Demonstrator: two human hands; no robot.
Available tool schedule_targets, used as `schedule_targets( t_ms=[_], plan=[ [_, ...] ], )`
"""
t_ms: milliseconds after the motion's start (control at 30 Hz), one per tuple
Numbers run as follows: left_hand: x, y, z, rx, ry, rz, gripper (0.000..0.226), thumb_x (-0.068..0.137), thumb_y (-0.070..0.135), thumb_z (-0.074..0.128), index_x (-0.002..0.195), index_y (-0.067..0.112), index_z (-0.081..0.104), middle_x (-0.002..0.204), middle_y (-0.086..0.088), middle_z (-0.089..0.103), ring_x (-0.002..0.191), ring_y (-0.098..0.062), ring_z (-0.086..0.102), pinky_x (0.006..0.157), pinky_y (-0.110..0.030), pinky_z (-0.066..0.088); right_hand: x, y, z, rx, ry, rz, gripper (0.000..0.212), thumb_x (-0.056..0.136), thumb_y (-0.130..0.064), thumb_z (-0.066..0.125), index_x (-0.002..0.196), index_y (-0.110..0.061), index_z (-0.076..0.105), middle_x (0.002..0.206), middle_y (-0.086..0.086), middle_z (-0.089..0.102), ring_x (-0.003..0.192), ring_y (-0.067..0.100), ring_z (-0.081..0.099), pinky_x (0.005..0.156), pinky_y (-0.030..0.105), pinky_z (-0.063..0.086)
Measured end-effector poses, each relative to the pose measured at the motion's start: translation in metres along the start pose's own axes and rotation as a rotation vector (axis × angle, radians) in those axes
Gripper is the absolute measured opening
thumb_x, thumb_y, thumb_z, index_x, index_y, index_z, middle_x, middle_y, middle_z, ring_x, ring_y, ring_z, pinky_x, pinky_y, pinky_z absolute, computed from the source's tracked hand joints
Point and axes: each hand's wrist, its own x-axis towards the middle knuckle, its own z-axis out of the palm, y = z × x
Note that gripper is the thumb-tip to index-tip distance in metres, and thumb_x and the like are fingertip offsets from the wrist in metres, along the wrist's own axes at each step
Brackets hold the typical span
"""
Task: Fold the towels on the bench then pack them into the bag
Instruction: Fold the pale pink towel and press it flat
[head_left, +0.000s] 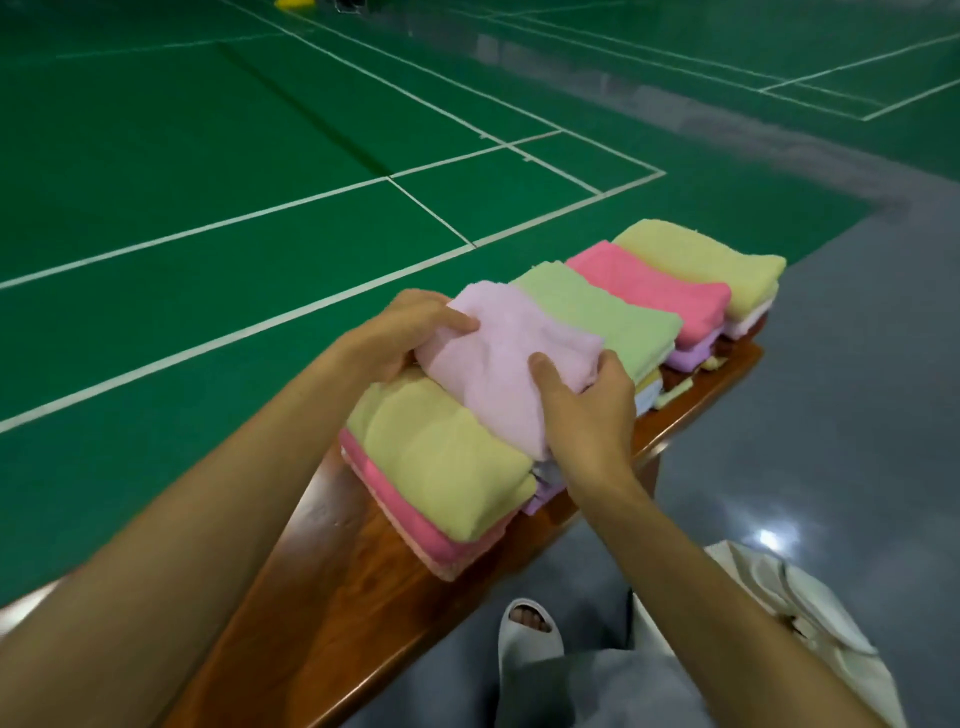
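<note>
Folding looks pretty much done, packing's up next

Left hand (410, 332) and right hand (582, 410) grip the folded pale pink towel (498, 358) from either side, right over the row of folded stacks (441, 467) on the bench (363, 597). The bag (810, 623) sits on the floor to the right, so the next move probably means carrying the towel over without it flopping open.

Even, bright indoor light from above. A white glare spot sits on the glossy grey floor (768, 540); the varnished desk (363, 597) shines faintly. Everything looks slightly soft; court lines (260, 213) bow near the edges.
</note>
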Motion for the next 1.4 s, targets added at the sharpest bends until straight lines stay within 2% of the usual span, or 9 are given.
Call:
schedule_targets(
  t_ms=[100, 233, 300, 367, 433, 500, 733, 967, 1400],
  plan=[
    [-0.004, -0.003, -0.002, 0.251, 0.159, 0.051, 0.043, 0.082, 0.035, 0.082, 0.115, 0.015, 0.065, 0.111, -0.006, 0.067, 0.093, -0.022, 0.064, 0.066, -0.032, 0.053, -0.002, -0.001, -0.009, -0.107, 0.039, -0.019, 0.036, 0.091, -0.033, 0.074, 0.115, -0.015, 0.055, 0.110, -0.001, 0.063, 0.104, 0.021, 0.062, 0.085, 0.031, 0.048],
    [-0.030, -0.004, 0.012, 0.818, 0.481, 0.375, 0.051, 0.092, 0.047, 0.065, 0.131, 0.016, 0.056, 0.125, -0.005, 0.064, 0.117, -0.030, 0.057, 0.091, -0.041, 0.048, -0.005, -0.022, -0.028, -0.717, 0.118, -0.310, 0.059, 0.087, -0.044, 0.074, 0.128, -0.017, 0.042, 0.096, 0.004, 0.059, 0.086, 0.029, 0.053, 0.073, 0.036, 0.041],
    [-0.044, -0.010, 0.027, 0.949, 0.466, 0.649, 0.054, 0.098, 0.047, 0.051, 0.141, 0.016, 0.054, 0.140, -0.008, 0.059, 0.131, -0.034, 0.049, 0.105, -0.045, 0.042, -0.001, -0.030, -0.031, -0.919, 0.180, -0.462, 0.068, 0.083, -0.050, 0.074, 0.134, -0.017, 0.045, 0.104, 0.013, 0.063, 0.097, 0.035, 0.057, 0.072, 0.039, 0.042],
    [-0.049, -0.017, 0.044, 1.070, 0.311, 0.745, 0.060, 0.102, 0.050, 0.036, 0.153, 0.021, 0.045, 0.159, -0.008, 0.043, 0.150, -0.034, 0.032, 0.120, -0.049, 0.028, 0.012, -0.029, -0.027, -1.040, 0.103, -0.639, 0.071, 0.086, -0.053, 0.068, 0.143, -0.016, 0.047, 0.132, 0.021, 0.055, 0.125, 0.039, 0.049, 0.090, 0.048, 0.045],
    [-0.047, -0.032, 0.056, 1.180, 0.183, 0.700, 0.059, 0.106, 0.049, 0.027, 0.160, 0.026, 0.031, 0.170, -0.006, 0.022, 0.158, -0.031, 0.011, 0.126, -0.053, 0.013, 0.027, -0.021, -0.021, -1.224, -0.146, -0.745, 0.071, 0.096, -0.055, 0.044, 0.158, -0.022, 0.033, 0.164, 0.019, 0.028, 0.152, 0.041, 0.021, 0.119, 0.059, 0.022],
    [-0.043, -0.047, 0.061, 1.198, 0.162, 0.684, 0.056, 0.108, 0.047, 0.025, 0.161, 0.028, 0.029, 0.171, -0.003, 0.018, 0.159, -0.029, 0.007, 0.126, -0.054, 0.010, 0.039, -0.005, -0.019, -1.340, -0.373, -0.699, 0.070, 0.099, -0.055, 0.016, 0.164, -0.027, 0.016, 0.172, 0.009, 0.005, 0.158, 0.036, -0.001, 0.125, 0.061, 0.004],
    [-0.038, -0.053, 0.064, 1.232, 0.182, 0.669, 0.057, 0.108, 0.053, 0.023, 0.160, 0.032, 0.033, 0.169, 0.001, 0.025, 0.158, -0.026, 0.012, 0.128, -0.051, 0.006, 0.047, 0.016, -0.025, -1.339, -0.436, -0.629, 0.076, 0.097, -0.058, -0.005, 0.165, -0.028, 0.009, 0.173, 0.003, -0.002, 0.159, 0.029, -0.003, 0.126, 0.056, -0.001],
    [-0.087, -0.026, 0.039, 1.039, 0.214, 0.551, 0.074, 0.096, 0.069, 0.031, 0.162, 0.037, 0.024, 0.172, -0.001, 0.016, 0.159, -0.023, 0.009, 0.127, -0.051, 0.007, 0.029, -0.007, -0.033, -1.222, -0.415, -0.659, 0.079, 0.099, -0.064, 0.005, 0.164, -0.020, 0.016, 0.172, 0.009, 0.008, 0.159, 0.028, -0.002, 0.127, 0.055, 0.000],
    [-0.318, -0.140, -0.161, 1.012, 0.575, 0.219, 0.079, 0.089, 0.072, 0.027, 0.161, 0.041, 0.025, 0.170, 0.004, 0.021, 0.158, -0.017, 0.015, 0.125, -0.046, 0.017, -0.135, -0.026, 0.107, -0.981, -0.683, -0.888, 0.079, 0.096, -0.063, 0.026, 0.155, -0.012, 0.040, 0.164, 0.009, 0.035, 0.152, 0.028, 0.028, 0.122, 0.045, 0.028]
  ],
)
